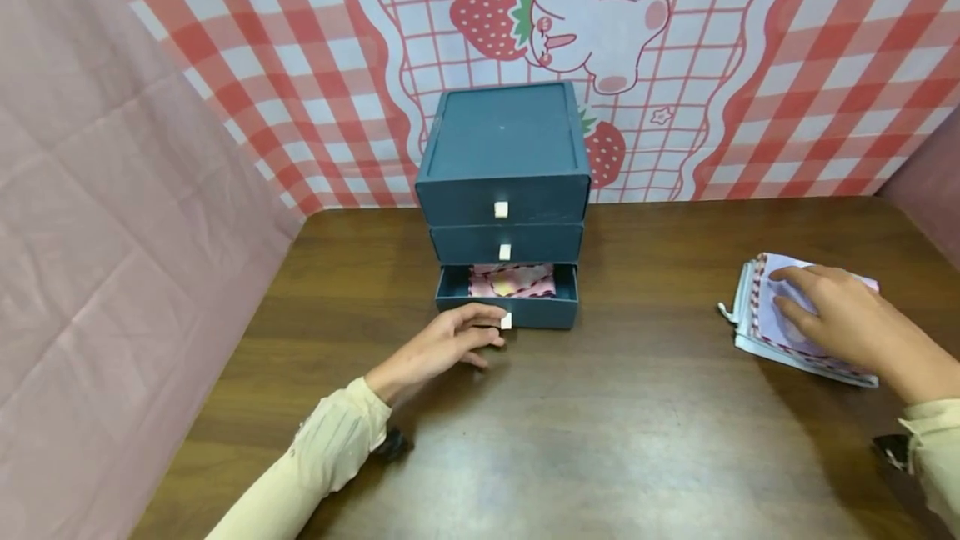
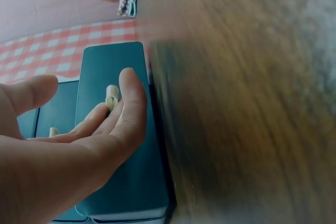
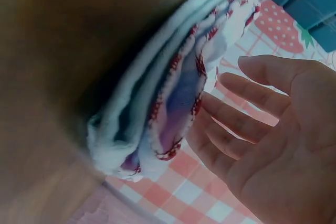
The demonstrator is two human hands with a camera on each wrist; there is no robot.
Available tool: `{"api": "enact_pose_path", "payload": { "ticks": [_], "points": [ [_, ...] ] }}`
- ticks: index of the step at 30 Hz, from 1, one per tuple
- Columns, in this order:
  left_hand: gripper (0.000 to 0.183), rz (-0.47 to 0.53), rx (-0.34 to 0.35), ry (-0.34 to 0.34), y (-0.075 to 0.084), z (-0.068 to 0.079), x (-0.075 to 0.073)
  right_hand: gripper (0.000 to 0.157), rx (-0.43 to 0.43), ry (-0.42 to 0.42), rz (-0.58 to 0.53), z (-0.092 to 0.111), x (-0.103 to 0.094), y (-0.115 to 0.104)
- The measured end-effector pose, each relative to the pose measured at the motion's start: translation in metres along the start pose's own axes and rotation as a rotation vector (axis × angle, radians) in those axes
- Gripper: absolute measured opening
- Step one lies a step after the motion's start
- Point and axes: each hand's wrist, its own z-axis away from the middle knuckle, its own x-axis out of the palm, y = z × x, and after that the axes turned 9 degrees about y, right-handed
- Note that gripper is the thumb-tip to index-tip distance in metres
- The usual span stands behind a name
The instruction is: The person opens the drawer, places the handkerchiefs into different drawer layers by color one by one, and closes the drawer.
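Note:
A dark teal drawer cabinet (image 1: 504, 132) has its bottom drawer (image 1: 543, 314) pulled partly out, with pink patterned cloth (image 1: 517, 280) inside. At that drawer's pale knob (image 1: 506, 321), my left hand (image 1: 442, 348) has its fingertips against or very near the knob, thumb held apart in the left wrist view. Over on the right lies a stack of folded cloths: a lavender one with red-and-white stitched edging (image 1: 776, 319) above a pale blue one (image 1: 765, 347). My right hand (image 1: 843, 315) is over the stack, fingers loosely spread; whether they touch it I cannot tell.
Both upper drawers (image 1: 551, 201) are closed. The brown wooden table (image 1: 637, 407) stretches in front of the cabinet. Behind stands a red-and-white checked cloth backdrop (image 1: 300, 48) with strawberry prints, and a pale pink drape (image 1: 112, 232) hangs at the left.

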Motion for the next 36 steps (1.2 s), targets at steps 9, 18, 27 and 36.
{"api": "enact_pose_path", "payload": {
  "ticks": [9,18,27,36],
  "points": [
    [0.042,0.036,-0.003,0.018,-0.003,-0.01,-0.003,0.035,0.104,-0.095,0.014,-0.025,-0.009,0.014],
    [0.042,0.037,-0.007,0.037,0.0,-0.02,-0.005,0.035,0.097,-0.134,0.001,-0.029,-0.007,0.025],
    [0.042,0.062,0.001,0.066,-0.002,-0.036,-0.005,0.035,0.113,-0.141,0.009,-0.023,0.001,0.039],
    [0.045,0.075,0.017,0.083,0.0,-0.045,-0.009,0.036,0.141,-0.111,0.018,-0.021,0.007,0.053]
  ]
}}
